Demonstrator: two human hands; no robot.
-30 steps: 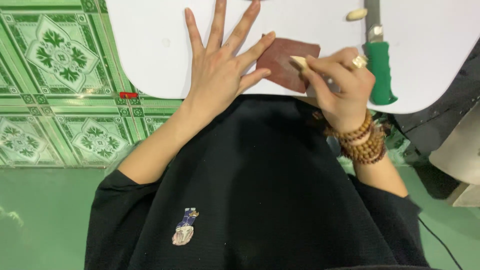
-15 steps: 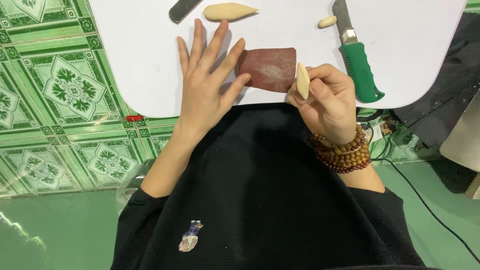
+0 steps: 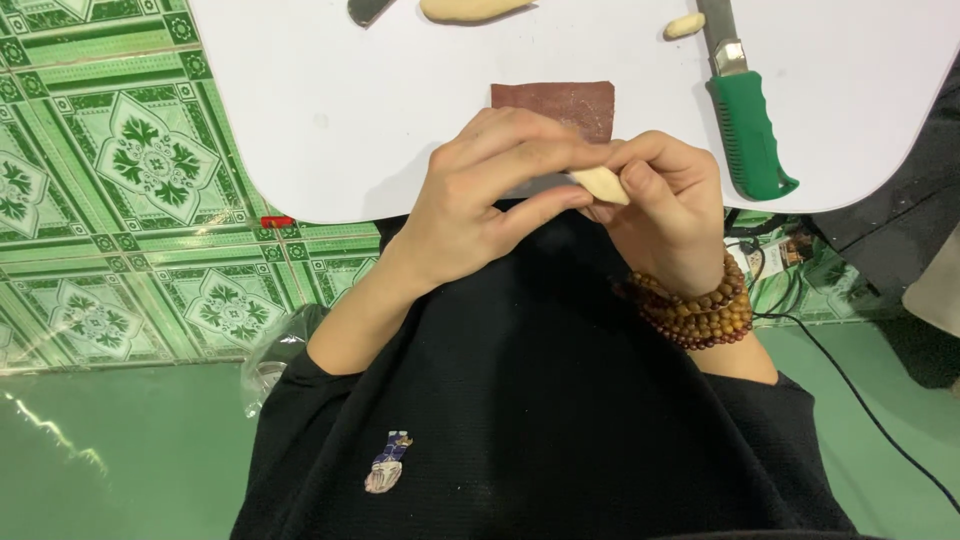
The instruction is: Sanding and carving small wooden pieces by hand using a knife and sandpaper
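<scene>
Since half a second ago the left hand (image 3: 480,195) has come off the table and closed in on the small pale wooden piece (image 3: 603,184), so now both hands pinch it, right hand (image 3: 665,205) too, just over the near edge of the white table (image 3: 330,120). Looks like checking the shape. Brown sandpaper sheet (image 3: 560,103) lies flat behind, green-handled knife (image 3: 745,130) to the right.

Black long-sleeved top with a small figure patch (image 3: 388,476) low on it; brown wooden bead bracelets (image 3: 700,308) on the right wrist, up from the patch
</scene>
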